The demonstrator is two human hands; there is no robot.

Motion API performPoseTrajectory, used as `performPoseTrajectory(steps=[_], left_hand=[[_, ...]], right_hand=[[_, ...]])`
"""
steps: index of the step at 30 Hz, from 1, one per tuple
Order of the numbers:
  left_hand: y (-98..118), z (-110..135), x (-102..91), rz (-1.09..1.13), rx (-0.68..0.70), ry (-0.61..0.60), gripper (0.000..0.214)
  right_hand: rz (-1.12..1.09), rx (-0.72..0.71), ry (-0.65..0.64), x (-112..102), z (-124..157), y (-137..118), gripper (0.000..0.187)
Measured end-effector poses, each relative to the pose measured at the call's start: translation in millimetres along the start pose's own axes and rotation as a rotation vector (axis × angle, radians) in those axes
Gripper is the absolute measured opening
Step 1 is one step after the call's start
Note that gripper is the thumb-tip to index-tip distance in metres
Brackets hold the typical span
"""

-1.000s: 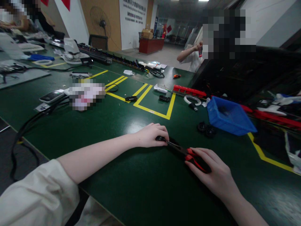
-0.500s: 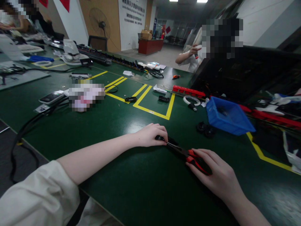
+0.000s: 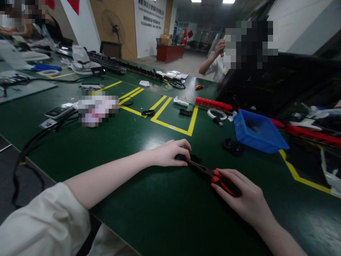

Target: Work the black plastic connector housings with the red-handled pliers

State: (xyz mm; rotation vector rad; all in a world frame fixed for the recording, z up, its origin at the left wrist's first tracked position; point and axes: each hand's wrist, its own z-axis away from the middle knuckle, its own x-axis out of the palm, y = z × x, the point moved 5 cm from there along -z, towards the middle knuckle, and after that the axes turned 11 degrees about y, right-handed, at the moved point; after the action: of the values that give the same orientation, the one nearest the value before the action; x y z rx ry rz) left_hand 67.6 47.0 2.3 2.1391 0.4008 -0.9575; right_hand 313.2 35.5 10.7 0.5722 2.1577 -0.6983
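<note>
"Pliers (image 3: 206,171), one pair, with red-and-black handles. Where are they found?"

"Between the two hands, over the green table (image 3: 160,213); whether the table is touched cannot be told. The handles are held in the right hand (image 3: 246,195), its fingers curled around them. The nose is pointed at the left hand (image 3: 169,153)."

"And the left fingers?"

"Bent into a pinch, with one small black part (image 3: 181,156) held among them. Whether that part is gripped by the plier tips cannot be told."

"How is this step best handled?"

"In judgement, the part should be braced firmly, the nose lined up with it, and the handles squeezed gradually. The left fingertips should be set clear of the tips, which look very close."

"Remaining stock, counted?"

"Black pieces (image 3: 185,112) by the yellow tape (image 3: 183,132): two. Black round parts (image 3: 236,148), laid side by side: two. Blue bin (image 3: 253,140), just beside them, with dark contents not made out: one. White cable coil (image 3: 209,113): one."
</note>
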Motion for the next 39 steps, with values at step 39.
performPoseTrajectory(steps=[39], left_hand=[[3,-2,0.3,-0.055,0.046,-0.025,0.020]], right_hand=[[0.009,0.001,-0.003,2,-5,-6,0.038]])
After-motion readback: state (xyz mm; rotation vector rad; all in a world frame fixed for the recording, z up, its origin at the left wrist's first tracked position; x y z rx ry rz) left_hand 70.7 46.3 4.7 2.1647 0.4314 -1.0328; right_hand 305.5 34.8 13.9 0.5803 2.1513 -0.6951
